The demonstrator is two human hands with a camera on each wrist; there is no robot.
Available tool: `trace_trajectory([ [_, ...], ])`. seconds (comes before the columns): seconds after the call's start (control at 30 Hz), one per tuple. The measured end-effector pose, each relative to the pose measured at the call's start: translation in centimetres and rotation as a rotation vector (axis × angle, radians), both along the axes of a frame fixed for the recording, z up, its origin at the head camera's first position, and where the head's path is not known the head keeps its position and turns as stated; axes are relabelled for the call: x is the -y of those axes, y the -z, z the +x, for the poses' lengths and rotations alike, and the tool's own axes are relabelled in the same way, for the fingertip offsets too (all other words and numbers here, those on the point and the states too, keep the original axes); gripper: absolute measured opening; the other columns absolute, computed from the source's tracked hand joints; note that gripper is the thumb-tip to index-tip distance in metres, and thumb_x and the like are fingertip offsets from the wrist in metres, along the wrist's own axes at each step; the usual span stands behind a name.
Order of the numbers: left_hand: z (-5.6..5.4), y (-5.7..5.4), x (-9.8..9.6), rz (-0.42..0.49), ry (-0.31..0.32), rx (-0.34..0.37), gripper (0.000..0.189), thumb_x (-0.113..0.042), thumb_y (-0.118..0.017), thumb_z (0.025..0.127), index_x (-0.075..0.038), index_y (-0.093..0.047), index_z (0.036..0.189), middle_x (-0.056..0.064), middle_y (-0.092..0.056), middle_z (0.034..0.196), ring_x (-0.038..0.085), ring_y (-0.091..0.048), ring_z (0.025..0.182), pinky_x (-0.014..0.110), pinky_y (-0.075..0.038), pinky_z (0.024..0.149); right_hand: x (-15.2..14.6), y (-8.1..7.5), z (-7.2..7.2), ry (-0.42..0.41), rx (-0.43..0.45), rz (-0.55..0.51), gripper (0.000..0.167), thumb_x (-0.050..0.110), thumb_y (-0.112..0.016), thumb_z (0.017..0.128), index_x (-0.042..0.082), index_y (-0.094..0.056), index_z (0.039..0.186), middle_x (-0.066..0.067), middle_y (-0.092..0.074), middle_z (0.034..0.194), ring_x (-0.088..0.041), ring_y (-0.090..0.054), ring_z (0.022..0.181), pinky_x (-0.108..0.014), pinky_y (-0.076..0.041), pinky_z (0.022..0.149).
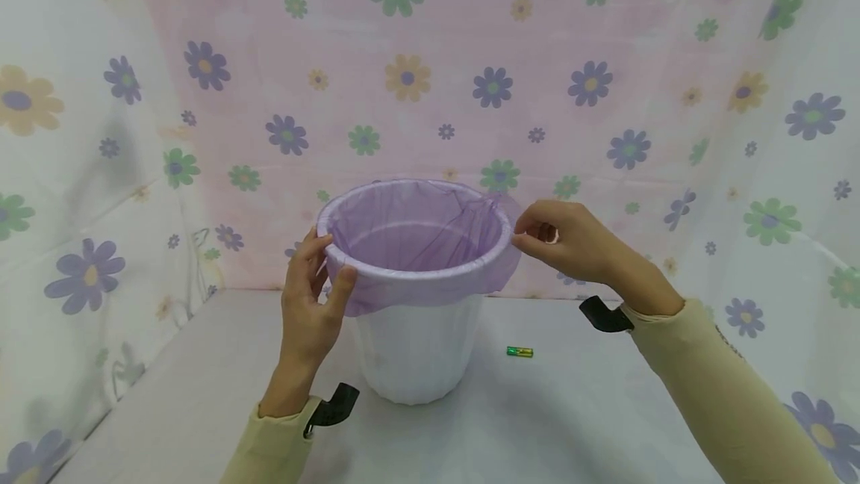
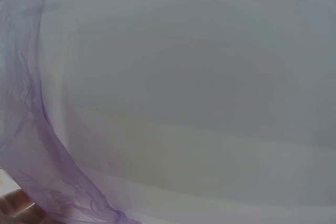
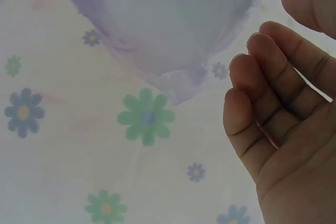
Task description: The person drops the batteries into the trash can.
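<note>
A white trash can stands upright, lined with a thin purple trash bag. The bag's edge is folded down over the rim all round. My left hand holds the can's left side at the rim, thumb in front and fingers curved round the bag-covered side. In the left wrist view, its fingers show at the lower corner beside the purple film. My right hand is at the right of the rim, its fingers loosely bent. The right wrist view shows a gap between thumb and fingers, with nothing held.
A green and yellow battery lies on the white tabletop, right of the can. Flower-printed cloth hangs behind and on both sides. A black strap piece sits at each sleeve cuff.
</note>
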State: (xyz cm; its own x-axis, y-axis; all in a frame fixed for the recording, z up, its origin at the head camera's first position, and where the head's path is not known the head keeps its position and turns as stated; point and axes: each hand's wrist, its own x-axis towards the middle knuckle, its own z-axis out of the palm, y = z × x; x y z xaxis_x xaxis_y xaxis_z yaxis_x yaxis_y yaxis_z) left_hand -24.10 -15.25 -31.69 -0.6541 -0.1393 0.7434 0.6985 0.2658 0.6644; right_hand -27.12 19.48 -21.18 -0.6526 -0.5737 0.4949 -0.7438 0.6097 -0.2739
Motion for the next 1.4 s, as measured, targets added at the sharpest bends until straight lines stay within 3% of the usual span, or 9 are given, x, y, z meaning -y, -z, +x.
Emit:
trace_trajectory([
  [0.13,0.1,0.0,0.0,0.005,0.005,0.001,0.052,-0.006,-0.066,0.087,-0.008,-0.046,0.135,0.008,-0.031,0.151,0.027,-0.040,0.133,0.033,-0.038,0.107,-1.2,1.6,0.2,0.001,0.023,-0.031,0.002,0.016,-0.065,0.091,0.015,-0.066,0.093,0.009,-0.058,0.079,-0.009,-0.052,0.072,-0.024,-0.047,0.064],
  [0.67,0.2,-0.1,0.0,0.002,0.012,-0.015,0.052,-0.005,-0.066,0.087,-0.006,-0.046,0.135,0.009,-0.032,0.151,0.028,-0.040,0.133,0.035,-0.038,0.107,-2.7,9.3,-0.1,0.022,0.173,-0.037,0.009,0.014,-0.070,0.086,0.015,-0.064,0.092,0.010,-0.056,0.075,-0.008,-0.052,0.067,-0.024,-0.048,0.058],
  [1.2,0.1,0.0,0.0,-0.003,0.006,-0.015,0.052,-0.004,-0.065,0.087,-0.006,-0.046,0.135,0.008,-0.031,0.152,0.027,-0.039,0.133,0.037,-0.037,0.107,-3.3,16.3,-1.8,0.058,0.400,0.063,0.017,0.020,-0.075,0.083,0.015,-0.063,0.094,0.006,-0.055,0.082,-0.012,-0.051,0.076,-0.025,-0.047,0.065],
  [1.4,0.2,-0.1,-0.1,-0.011,-0.004,-0.005,0.053,-0.004,-0.065,0.087,-0.005,-0.045,0.136,0.009,-0.031,0.152,0.030,-0.039,0.133,0.038,-0.037,0.106,-3.5,18.3,-2.7,0.069,0.462,0.108,0.021,0.018,-0.076,0.081,0.014,-0.063,0.096,-0.003,-0.059,0.087,-0.017,-0.051,0.081,-0.029,-0.046,0.068],
])
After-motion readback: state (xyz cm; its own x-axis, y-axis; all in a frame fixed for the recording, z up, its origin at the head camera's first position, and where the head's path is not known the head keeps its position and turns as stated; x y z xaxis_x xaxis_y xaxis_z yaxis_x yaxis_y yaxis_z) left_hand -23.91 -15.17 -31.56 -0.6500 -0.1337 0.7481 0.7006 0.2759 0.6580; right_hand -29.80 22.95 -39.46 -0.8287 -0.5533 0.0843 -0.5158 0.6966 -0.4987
